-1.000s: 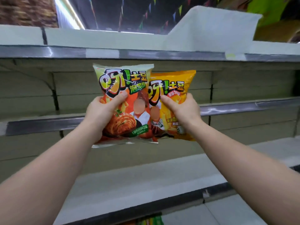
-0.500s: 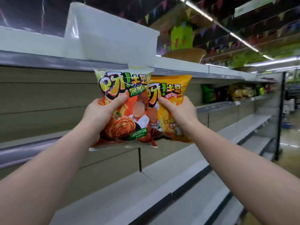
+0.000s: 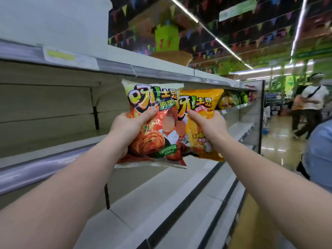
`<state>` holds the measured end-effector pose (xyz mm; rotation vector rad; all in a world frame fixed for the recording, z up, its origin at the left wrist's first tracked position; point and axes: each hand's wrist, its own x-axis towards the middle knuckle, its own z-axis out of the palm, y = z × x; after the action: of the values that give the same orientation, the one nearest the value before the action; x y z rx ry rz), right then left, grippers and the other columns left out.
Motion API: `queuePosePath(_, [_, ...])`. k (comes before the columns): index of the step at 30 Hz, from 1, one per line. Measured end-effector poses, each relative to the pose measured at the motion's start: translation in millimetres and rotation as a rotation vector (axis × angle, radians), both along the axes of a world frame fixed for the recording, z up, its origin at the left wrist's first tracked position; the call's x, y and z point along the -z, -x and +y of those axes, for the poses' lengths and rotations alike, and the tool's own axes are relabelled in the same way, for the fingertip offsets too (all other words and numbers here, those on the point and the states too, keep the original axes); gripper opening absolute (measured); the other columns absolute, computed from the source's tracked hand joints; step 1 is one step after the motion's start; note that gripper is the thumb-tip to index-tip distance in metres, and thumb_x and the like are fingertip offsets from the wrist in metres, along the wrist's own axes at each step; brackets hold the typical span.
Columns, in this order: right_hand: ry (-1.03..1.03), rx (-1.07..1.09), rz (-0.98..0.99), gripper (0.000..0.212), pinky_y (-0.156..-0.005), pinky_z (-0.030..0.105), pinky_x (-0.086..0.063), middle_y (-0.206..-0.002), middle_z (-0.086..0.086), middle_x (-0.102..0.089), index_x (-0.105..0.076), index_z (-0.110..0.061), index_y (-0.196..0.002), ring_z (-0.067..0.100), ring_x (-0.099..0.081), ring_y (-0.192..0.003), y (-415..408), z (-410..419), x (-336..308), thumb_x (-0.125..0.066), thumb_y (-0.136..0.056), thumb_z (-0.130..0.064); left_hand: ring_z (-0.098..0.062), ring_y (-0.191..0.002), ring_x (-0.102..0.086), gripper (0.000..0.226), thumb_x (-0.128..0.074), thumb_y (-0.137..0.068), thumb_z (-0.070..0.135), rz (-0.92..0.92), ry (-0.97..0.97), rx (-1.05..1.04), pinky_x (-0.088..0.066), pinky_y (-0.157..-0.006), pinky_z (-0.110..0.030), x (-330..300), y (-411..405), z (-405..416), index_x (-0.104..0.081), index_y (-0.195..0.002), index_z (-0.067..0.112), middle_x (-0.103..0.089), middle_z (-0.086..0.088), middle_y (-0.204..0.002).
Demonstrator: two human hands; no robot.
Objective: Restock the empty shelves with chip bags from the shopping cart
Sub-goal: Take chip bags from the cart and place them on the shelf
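The view has swung to the right since a second ago. Before, the shelves faced us flat on. Now we look down the aisle, and the far end of the store and other shoppers have come into sight. The two bags have kept the same place in front of us, and the hands grip them the same way.

The left hand [image 3: 128,128] holds the red chip bag [image 3: 154,126], thumb on the front and the other fingers curled behind it. The right hand [image 3: 209,125] holds the yellow chip bag [image 3: 201,123] the same way. Both bags stand upright, long side up and down. The red bag sits a little in front of the yellow one and covers its left edge.

The middle shelf [image 3: 53,151] is the landmark. Both bags hang in the air out in front of it, near its front edge, and a bit above it. The top shelf [image 3: 115,66] is just above the bags. The left hand is nearer the middle shelf. I think the bags need to go away from us and leftward to land there. Farther down the middle shelf, some stocked bags [image 3: 233,99] already sit in a row.
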<state>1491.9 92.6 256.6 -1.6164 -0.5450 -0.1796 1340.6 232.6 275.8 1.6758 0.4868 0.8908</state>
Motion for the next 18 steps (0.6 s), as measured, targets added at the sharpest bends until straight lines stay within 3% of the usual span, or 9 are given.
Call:
queuePosePath(6, [-0.006, 0.093, 0.03, 0.07, -0.093, 0.046, -0.048, -0.109, 0.007, -0.063, -0.052, -0.014, -0.112, 0.027, -0.061, -0.1, -51, 3, 2, -0.07, -0.066, -0.063, -0.022, -0.085, -0.069, 0.062, -0.082, -0.063, 0.048, -0.004, 0.009, 0.094, -0.056, -0.079, -0.033, -4, -71, 10, -0.064, -0.111, 0.013, -0.071, -0.006, -0.099])
queuePosePath(11, [-0.05, 0.169, 0.065, 0.121, -0.093, 0.05, -0.049, -0.119, 0.007, -0.062, -0.049, -0.015, -0.128, 0.031, -0.06, -0.108, -98, 14, -3, -0.062, -0.029, -0.084, -0.027, -0.091, -0.068, 0.078, -0.083, -0.055, 0.057, 0.025, 0.002, 0.135, -0.054, -0.088, -0.04, -15, -129, 22, -0.063, -0.114, 0.009, -0.069, -0.009, -0.106])
queuePosePath(18, [-0.078, 0.203, 0.121, 0.117, -0.092, 0.048, -0.05, -0.114, 0.007, -0.065, -0.053, -0.015, -0.124, 0.031, -0.063, -0.102, -164, 16, -8, -0.061, -0.027, -0.081, -0.026, -0.09, -0.065, 0.068, -0.078, -0.065, 0.055, 0.108, 0.003, 0.169, -0.052, -0.08, -0.032, -23, -197, 24, -0.06, -0.112, 0.009, -0.067, -0.008, -0.106])
